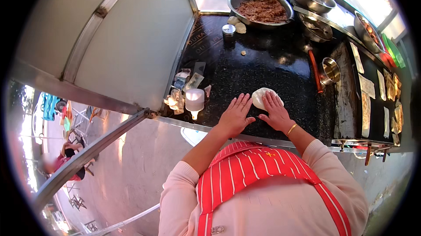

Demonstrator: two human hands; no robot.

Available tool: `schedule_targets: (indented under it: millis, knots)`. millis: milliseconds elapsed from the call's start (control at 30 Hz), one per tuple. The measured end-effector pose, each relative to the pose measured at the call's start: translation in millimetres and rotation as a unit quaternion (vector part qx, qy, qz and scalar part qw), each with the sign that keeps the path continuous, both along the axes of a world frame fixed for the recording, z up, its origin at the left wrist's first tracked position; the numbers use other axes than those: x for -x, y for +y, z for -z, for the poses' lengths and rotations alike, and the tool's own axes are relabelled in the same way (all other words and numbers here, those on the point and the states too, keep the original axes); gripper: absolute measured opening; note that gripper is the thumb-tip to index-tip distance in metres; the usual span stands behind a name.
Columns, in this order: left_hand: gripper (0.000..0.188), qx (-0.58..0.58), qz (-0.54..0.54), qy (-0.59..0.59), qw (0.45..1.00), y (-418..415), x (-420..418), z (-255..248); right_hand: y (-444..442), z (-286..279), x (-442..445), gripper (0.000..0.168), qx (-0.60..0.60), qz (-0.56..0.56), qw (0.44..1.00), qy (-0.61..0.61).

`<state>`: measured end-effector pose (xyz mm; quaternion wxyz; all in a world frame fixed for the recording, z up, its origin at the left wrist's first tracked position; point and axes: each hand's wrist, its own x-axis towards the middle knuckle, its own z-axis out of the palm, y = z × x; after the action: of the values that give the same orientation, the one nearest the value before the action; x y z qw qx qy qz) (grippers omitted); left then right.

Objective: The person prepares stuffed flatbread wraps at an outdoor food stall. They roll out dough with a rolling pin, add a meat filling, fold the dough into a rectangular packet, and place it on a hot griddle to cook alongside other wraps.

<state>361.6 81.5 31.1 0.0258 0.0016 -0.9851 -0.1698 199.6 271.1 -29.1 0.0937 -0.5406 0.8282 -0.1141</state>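
A flattened round of white dough [260,98] lies on the black speckled worktop [263,71]. My right hand [274,111] rests palm down on its right part, fingers extended. Just left of the dough, my left hand [236,116] is held flat over the worktop with nothing in it; whether it touches the dough's edge is unclear. A small dough scrap [243,52] sits farther back. Behind it stand a shaker with a metal lid [228,29], dough balls [240,28] and a large steel bowl of minced filling [262,10].
A griddle [378,111] with several flat dough pieces is at the right, beside a steel pot [330,71] and a red-handled utensil [315,68]. At the left are a squeeze bottle [194,100], banknotes [194,81] and a panel [131,38]. A person [70,162] sits beyond the metal bar.
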Motion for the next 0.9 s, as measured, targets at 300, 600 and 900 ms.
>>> schedule_targets:
  millis: [300,600,900]
  knots:
    - [0.094,0.056,0.053,-0.076,0.994,30,75,46,42,-11,22,0.092,0.013,-0.068,0.996,-0.048]
    - [0.090,0.086,0.055,-0.123,0.987,19,86,25,66,-13,61,0.090,0.008,-0.110,0.991,-0.080]
    - [0.086,0.025,0.121,-0.120,0.985,34,105,46,74,-5,94,0.085,0.002,-0.155,0.984,-0.088]
